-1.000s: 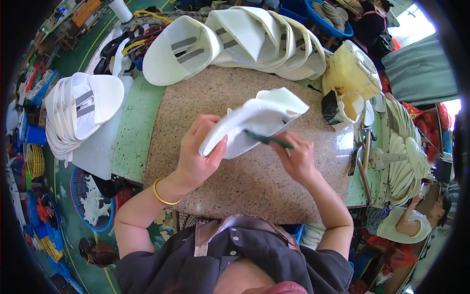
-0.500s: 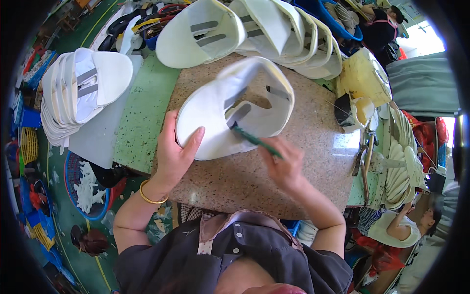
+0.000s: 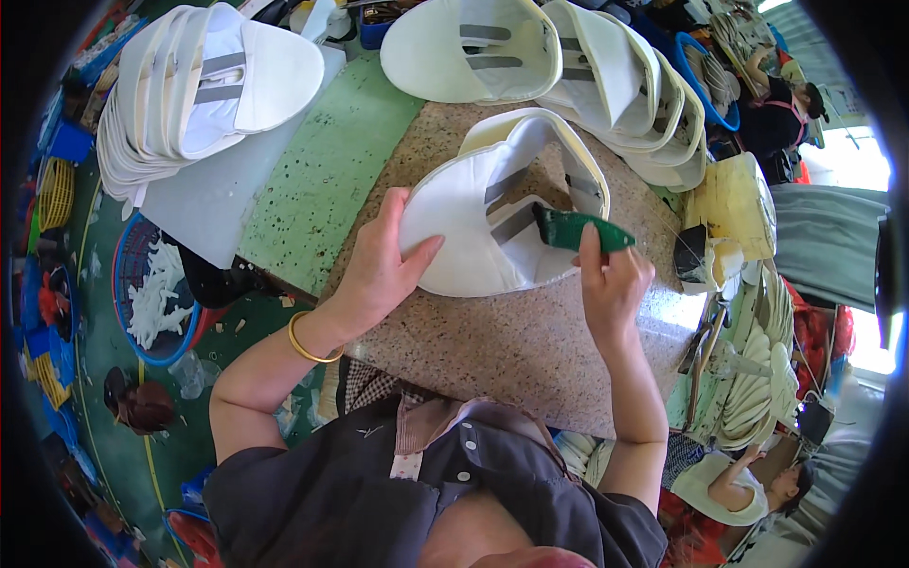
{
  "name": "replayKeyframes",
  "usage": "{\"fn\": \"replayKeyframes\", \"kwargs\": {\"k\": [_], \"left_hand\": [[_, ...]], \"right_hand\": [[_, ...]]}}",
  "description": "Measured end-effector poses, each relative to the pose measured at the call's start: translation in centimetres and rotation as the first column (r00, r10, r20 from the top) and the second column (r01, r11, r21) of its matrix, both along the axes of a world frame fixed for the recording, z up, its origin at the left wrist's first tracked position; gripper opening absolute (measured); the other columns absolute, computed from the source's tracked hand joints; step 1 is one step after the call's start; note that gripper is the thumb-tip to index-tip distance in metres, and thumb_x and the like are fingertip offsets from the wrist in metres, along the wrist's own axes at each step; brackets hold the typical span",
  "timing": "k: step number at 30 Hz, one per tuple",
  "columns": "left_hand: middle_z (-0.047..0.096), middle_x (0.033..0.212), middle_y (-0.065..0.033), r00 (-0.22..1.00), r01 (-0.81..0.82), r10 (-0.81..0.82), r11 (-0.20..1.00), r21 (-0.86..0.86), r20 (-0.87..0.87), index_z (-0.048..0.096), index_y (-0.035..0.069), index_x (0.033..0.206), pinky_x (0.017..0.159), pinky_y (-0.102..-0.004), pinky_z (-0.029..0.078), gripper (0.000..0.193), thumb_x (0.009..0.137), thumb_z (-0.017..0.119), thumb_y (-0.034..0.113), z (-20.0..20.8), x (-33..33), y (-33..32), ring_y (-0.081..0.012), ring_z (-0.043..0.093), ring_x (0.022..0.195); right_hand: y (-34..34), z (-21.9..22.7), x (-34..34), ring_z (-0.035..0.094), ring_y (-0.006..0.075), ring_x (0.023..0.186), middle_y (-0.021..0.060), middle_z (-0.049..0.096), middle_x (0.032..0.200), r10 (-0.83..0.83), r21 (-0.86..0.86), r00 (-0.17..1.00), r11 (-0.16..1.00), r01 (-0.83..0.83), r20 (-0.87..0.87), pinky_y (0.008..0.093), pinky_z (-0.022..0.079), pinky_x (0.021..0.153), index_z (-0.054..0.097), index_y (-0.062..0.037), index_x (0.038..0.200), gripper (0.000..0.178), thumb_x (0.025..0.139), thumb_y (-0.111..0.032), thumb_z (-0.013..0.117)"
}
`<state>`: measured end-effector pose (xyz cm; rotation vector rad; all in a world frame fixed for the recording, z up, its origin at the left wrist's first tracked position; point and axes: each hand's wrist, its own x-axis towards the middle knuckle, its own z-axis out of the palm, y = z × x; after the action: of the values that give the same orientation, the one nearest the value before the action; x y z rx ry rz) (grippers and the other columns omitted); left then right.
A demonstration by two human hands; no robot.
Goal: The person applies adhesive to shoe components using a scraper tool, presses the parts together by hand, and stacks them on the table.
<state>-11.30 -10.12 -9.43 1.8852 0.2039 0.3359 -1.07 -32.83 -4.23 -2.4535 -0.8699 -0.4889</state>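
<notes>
My left hand [image 3: 386,260] grips the rounded toe end of a white shoe upper [image 3: 453,232], with the thumb on top and the fingers on its far edge. Grey strips run along the inside of the upper's opening. A flat green brush [image 3: 585,232] with dark bristles is pinched in my right hand [image 3: 615,284]. The bristle end reaches into the opening by a grey strip; whether it touches the lining I cannot tell. Similar uppers [image 3: 431,57] are lined up along the far side of the stone slab [image 3: 511,350], and a nested stack [image 3: 275,80] lies to the left.
At the right stand a glue-smeared yellowish container [image 3: 729,204] and a small pot [image 3: 723,260], with hand tools [image 3: 703,355] and stacked white pieces [image 3: 753,388] nearer. A blue-rimmed basket [image 3: 117,293] of white scraps stands low at left. Co-workers sit at the right.
My right hand has moved right and turned the brush so its flat green side shows. The upper stays in my left hand. The whole view has shifted, with the surroundings displaced rightward.
</notes>
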Motion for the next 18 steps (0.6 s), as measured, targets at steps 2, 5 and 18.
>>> {"fn": "replayKeyframes", "kwargs": {"k": [2, 5, 18], "left_hand": [[0.06, 0.095, -0.0164, 1.0, 0.004, -0.004, 1.0, 0.005, -0.002, 0.044, 0.0, 0.11, 0.074, -0.0331, 0.047, 0.039, 0.08, 0.068, 0.011, 0.0, 0.4, 0.0, -0.0241, 0.06, 0.084], [0.06, 0.094, -0.0163, 0.998, -0.009, 0.011, 0.999, 0.031, -0.065, 0.044, 0.0, 0.11, 0.075, -0.0338, 0.047, 0.038, 0.082, 0.066, 0.013, 0.1, 0.2, 0.3, -0.023, 0.06, 0.086], [0.052, 0.119, -0.0139, 0.997, 0.054, -0.059, 0.994, -0.097, -0.045, 0.035, -0.001, 0.13, 0.093, -0.0304, 0.041, 0.058, 0.081, 0.065, 0.01, -0.2, 0.9, 0.3, -0.0177, 0.051, 0.108]], "right_hand": [[1.0, -0.4, -2.0, 0.05, 0.0163, 0.039, 0.0048, 0.053, 0.054, 0.147, 0.121, 0.988, 0.983, -0.14, -0.052, 0.0332, 0.038, 0.038, 0.061, -0.0026, 0.076, 0.01, 0.083, -0.009, 0.063], [0.5, -0.6, -3.2, 0.053, 0.0172, 0.041, 0.0057, 0.057, 0.056, 0.248, 0.047, 0.966, 0.968, -0.245, -0.069, 0.0324, 0.04, 0.04, 0.061, -0.0022, 0.074, 0.013, 0.084, -0.01, 0.061], [0.9, -0.8, -1.9, 0.056, 0.0216, 0.044, 0.0105, 0.058, 0.057, 0.181, 0.136, 0.962, 0.978, -0.156, -0.204, 0.0326, 0.042, 0.043, 0.064, 0.0007, 0.075, 0.008, 0.08, -0.005, 0.063]]}}
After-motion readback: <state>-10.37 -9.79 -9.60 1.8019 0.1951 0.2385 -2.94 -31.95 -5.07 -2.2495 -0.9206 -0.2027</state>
